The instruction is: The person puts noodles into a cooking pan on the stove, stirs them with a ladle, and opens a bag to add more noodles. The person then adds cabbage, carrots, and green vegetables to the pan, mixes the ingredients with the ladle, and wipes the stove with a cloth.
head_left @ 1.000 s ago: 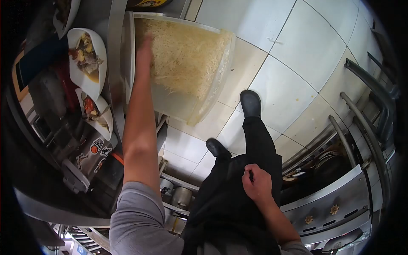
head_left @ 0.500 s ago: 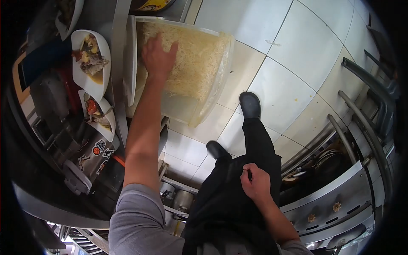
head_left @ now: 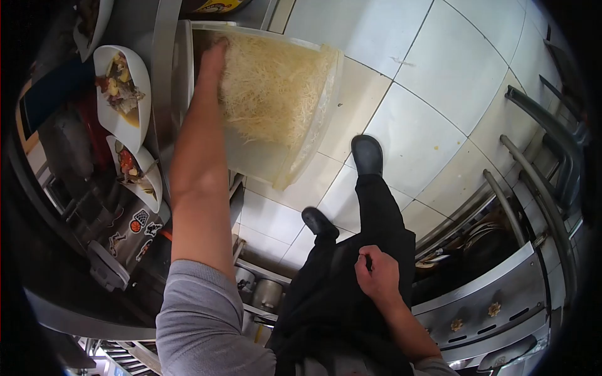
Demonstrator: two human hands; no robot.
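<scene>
My left hand (head_left: pixel 214 57) reaches into the left end of a large translucent bin (head_left: pixel 257 150), beside a heap of pale, thin shreds (head_left: pixel 276 84). Its fingers are mostly hidden at the edge of the heap, so what they touch or hold cannot be made out. My right hand (head_left: pixel 377 272) is curled in front of the dark apron (head_left: pixel 313 301), its fingers bent toward the thumb. Nothing is visible in it.
Two white dishes of food (head_left: pixel 141 69) (head_left: pixel 153 194) rest on the steel counter (head_left: pixel 164 81) at left. A stove front (head_left: pixel 489 307) with knobs is at lower right. Metal pots (head_left: pixel 268 293) sit on a low shelf. Tiled floor (head_left: pixel 464 81) lies ahead.
Half a second ago my left hand was spread over the shreds; now it is deeper at the bin's left end, fingers mostly hidden. My right hand has hardly moved.
</scene>
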